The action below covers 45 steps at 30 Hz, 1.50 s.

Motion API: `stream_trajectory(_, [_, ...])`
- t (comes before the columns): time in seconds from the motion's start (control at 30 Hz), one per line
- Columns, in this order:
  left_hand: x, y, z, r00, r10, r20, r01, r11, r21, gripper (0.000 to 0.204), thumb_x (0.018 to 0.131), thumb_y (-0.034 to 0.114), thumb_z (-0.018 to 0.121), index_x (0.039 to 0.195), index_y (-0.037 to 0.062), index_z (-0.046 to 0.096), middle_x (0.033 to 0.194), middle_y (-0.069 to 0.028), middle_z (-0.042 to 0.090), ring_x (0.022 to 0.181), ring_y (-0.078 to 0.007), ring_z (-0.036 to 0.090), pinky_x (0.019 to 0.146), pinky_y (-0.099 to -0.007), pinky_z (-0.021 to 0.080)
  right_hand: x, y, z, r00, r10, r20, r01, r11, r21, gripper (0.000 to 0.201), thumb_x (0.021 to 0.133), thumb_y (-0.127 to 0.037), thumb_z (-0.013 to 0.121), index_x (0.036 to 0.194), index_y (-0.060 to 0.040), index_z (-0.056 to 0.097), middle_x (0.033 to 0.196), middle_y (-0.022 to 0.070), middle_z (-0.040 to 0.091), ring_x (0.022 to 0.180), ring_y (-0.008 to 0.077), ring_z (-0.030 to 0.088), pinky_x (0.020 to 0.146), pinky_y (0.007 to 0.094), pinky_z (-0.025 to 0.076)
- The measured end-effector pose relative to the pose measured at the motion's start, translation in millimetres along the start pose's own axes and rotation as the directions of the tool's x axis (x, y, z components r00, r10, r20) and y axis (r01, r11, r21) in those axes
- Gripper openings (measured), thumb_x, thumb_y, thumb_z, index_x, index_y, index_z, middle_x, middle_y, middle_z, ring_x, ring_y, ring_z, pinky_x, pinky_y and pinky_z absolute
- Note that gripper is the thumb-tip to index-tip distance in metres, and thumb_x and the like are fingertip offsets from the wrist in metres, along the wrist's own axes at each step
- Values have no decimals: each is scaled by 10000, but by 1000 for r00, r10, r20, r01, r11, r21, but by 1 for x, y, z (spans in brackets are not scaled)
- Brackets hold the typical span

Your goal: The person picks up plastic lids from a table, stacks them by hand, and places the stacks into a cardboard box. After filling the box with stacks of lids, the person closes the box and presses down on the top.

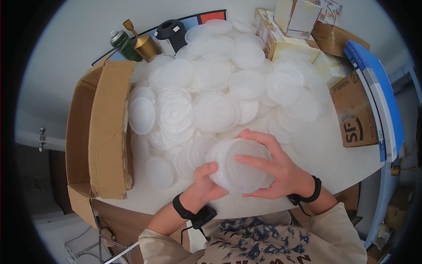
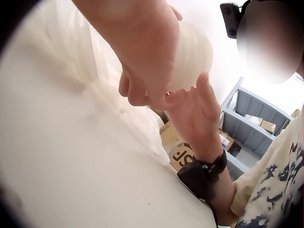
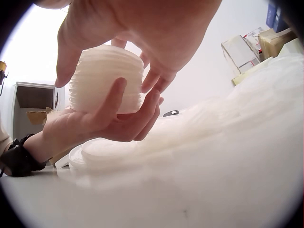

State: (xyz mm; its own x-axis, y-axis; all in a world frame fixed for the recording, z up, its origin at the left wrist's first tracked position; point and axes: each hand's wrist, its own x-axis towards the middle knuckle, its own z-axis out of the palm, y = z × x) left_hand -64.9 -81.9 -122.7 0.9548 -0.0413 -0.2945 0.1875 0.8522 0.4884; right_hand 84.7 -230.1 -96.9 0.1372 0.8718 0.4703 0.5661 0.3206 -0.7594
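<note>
Both hands hold a stack of round translucent plastic lids [image 1: 239, 169] above the front of the table. The left hand [image 1: 204, 185] supports it from below and the left side, its thumb against the stack's side. The right hand [image 1: 281, 169] curls over the top and right side with spread fingers. In the right wrist view the stack [image 3: 102, 80] shows many layered rims, with the left hand [image 3: 111, 116] cupped beneath and the right hand [image 3: 142, 28] above. The left wrist view shows the stack [image 2: 192, 54] between both hands, partly hidden by the left hand [image 2: 142, 52].
Piles of loose translucent lids [image 1: 215, 110] cover the table's middle and back. An open cardboard box [image 1: 112, 132] stands left. A brown carton [image 1: 354, 110] and blue folders [image 1: 378, 88] stand right. A green bottle [image 1: 125, 44], gold object [image 1: 147, 47] and black object [image 1: 172, 33] are behind.
</note>
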Motion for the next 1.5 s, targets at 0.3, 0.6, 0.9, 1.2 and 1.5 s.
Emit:
stream_trajectory(0.3, [-1, -9, -13, 988, -32, 149, 64, 974, -217, 933, 721, 440, 776, 1457, 80, 329, 1406, -127, 465, 1300, -308, 467, 1079, -478, 406, -4, -1, 1, 998, -20, -65, 20, 1000, 0, 659, 624, -164, 827, 1253, -111, 636, 1387, 226, 416, 1238, 384, 468, 1072, 515, 378])
stream_trajectory(0.6, [-3, -7, -9, 997, -55, 46, 60, 990, -129, 942, 734, 506, 761, 1458, 80, 335, 1426, -110, 456, 1307, -288, 458, 1086, -464, 389, -5, 6, 1, 992, -54, -116, 56, 998, 7, 680, 595, -169, 825, 1246, -103, 642, 1387, 228, 424, 1224, 384, 484, 1033, 491, 425])
stream_trajectory(0.9, [1, 3, 2, 995, 14, -101, -5, 996, 91, 987, 729, 660, 690, 1479, 131, 326, 1463, -99, 430, 1314, -296, 462, 1063, -492, 411, 1, 0, -15, 998, 6, -60, -12, 995, -104, 828, 562, -117, 800, 1349, -84, 548, 1428, 199, 412, 1226, 363, 491, 991, 433, 452])
stream_trajectory(1.2, [8, 7, 12, 998, 6, -60, -6, 1000, -3, 1041, 704, 669, 696, 1500, 140, 284, 1490, -105, 391, 1362, -314, 400, 1127, -488, 332, 8, -10, -37, 995, 100, -15, -101, 992, -77, 834, 637, -156, 815, 1397, -67, 484, 1442, 173, 434, 1267, 347, 471, 1032, 427, 413])
stream_trajectory(1.5, [12, 6, 13, 999, 32, -10, -33, 994, -105, 1087, 693, 694, 684, 1513, 131, 245, 1504, -136, 348, 1376, -405, 348, 1183, -498, 252, -6, 17, -77, 853, 301, -427, -459, 821, -339, 679, 714, -148, 779, 1342, -75, 530, 1408, 144, 448, 1268, 328, 475, 1051, 416, 394])
